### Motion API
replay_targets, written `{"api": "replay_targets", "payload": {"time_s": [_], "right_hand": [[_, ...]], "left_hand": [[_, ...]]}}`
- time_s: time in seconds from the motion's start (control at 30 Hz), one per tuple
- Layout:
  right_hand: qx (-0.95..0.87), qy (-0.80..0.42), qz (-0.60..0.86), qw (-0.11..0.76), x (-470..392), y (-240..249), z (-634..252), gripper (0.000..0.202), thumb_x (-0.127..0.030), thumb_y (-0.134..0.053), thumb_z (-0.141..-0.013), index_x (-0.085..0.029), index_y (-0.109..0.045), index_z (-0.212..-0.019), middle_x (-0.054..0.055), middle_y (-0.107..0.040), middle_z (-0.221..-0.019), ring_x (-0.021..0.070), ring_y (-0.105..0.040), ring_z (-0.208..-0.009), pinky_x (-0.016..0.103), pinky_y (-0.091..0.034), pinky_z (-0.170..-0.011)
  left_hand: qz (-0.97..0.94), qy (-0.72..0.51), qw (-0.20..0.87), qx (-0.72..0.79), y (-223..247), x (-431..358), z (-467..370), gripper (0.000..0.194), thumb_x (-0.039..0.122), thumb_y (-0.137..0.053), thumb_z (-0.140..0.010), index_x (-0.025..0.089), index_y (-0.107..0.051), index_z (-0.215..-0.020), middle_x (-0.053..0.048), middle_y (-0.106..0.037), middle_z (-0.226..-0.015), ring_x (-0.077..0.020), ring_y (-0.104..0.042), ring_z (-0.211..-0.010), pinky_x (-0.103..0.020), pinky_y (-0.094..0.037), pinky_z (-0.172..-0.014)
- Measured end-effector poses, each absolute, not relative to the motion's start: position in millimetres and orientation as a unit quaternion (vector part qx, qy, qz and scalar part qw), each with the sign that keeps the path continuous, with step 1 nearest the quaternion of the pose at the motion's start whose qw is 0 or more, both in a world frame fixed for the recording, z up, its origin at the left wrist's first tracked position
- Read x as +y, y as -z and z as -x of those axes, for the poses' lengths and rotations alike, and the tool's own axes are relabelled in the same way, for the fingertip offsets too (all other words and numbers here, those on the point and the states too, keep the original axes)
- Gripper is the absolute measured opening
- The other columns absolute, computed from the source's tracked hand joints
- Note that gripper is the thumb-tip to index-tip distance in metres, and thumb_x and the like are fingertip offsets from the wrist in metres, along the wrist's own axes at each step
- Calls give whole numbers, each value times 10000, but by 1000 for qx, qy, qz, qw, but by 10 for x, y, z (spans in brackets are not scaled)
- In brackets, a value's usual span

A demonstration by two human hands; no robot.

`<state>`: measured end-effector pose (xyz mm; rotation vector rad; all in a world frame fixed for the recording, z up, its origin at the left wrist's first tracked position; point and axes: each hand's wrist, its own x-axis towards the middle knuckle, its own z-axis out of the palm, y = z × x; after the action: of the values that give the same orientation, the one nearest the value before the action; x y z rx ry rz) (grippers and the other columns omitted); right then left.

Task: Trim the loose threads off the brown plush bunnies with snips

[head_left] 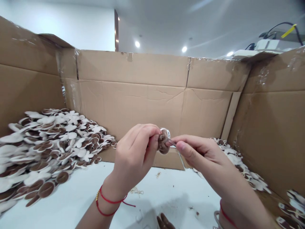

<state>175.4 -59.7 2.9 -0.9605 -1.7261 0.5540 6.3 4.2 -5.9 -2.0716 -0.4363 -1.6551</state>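
Observation:
My left hand (pixel 137 148) is closed in a pinch on a small brown plush piece (pixel 163 147) with a pale edge and a white printed tag (pixel 168 134). My right hand (pixel 200 152) grips a thin metal tool (pixel 172 142) between thumb and forefinger; it looks like tweezers, though most of it is hidden. The tool's tip meets the plush piece between the two hands, above the table. Below them, at the bottom edge, lies another brown piece (pixel 164 221) with two long lobes.
A large pile of brown and white fabric pieces (pixel 47 143) covers the left side. More pieces (pixel 238 162) lie along the right. Cardboard walls (pixel 143 101) enclose the white table (pixel 92 187), which has thread scraps (pixel 137 190). A grey loop (pixel 216 218) shows near my right wrist.

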Motion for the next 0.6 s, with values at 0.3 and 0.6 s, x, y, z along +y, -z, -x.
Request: {"api": "replay_targets", "payload": {"time_s": [0.3,0.6], "right_hand": [[-643,-250,412,596,-602,-25,-1715,414,-576,-604,-855,-177,-714,-863,-62,-318,-526,86,-246,-473,207,-189,-400],[-616,-291,351,642,-429,11,-1658,128,-302,-759,-751,-185,-719,-782,-67,-323,-568,91,-290,-525,218,-278,-485]], "left_hand": [[734,635,119,-210,49,33,-39,113,101,-501,-924,196,-559,-902,0,-679,-822,-112,-653,-691,-232,-539,-647],[752,647,-29,-124,32,-53,-76,141,81,-497,-917,208,-556,-899,-16,-650,-961,-107,-653,-862,-207,-562,-740]]}}
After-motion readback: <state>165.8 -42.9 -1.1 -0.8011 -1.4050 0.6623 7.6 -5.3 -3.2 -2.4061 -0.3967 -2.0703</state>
